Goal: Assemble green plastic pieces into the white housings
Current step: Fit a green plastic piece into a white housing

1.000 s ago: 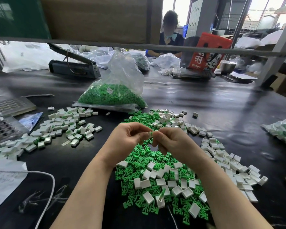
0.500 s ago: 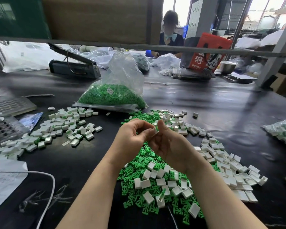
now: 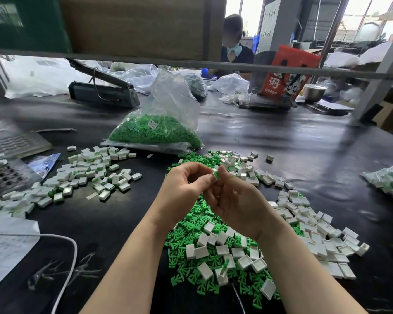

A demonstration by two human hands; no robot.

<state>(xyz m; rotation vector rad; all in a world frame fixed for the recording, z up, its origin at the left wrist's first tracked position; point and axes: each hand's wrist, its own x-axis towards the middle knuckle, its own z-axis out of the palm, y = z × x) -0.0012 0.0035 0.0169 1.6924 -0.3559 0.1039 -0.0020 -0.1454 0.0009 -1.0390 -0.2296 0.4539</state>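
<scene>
Since a second ago your hands rose; left hand [image 3: 186, 186] and right hand [image 3: 234, 200] both pinch the green-and-white piece [image 3: 215, 174], steadying it for seating

Most of the small green-and-white piece [image 3: 216, 174] hidden between pinching fingers [image 3: 204, 181].

Far right, I see a red box [image 3: 288, 71] with large white Chinese characters; small sticker on green-parts bag [image 3: 154, 130], print too small to read.
</scene>
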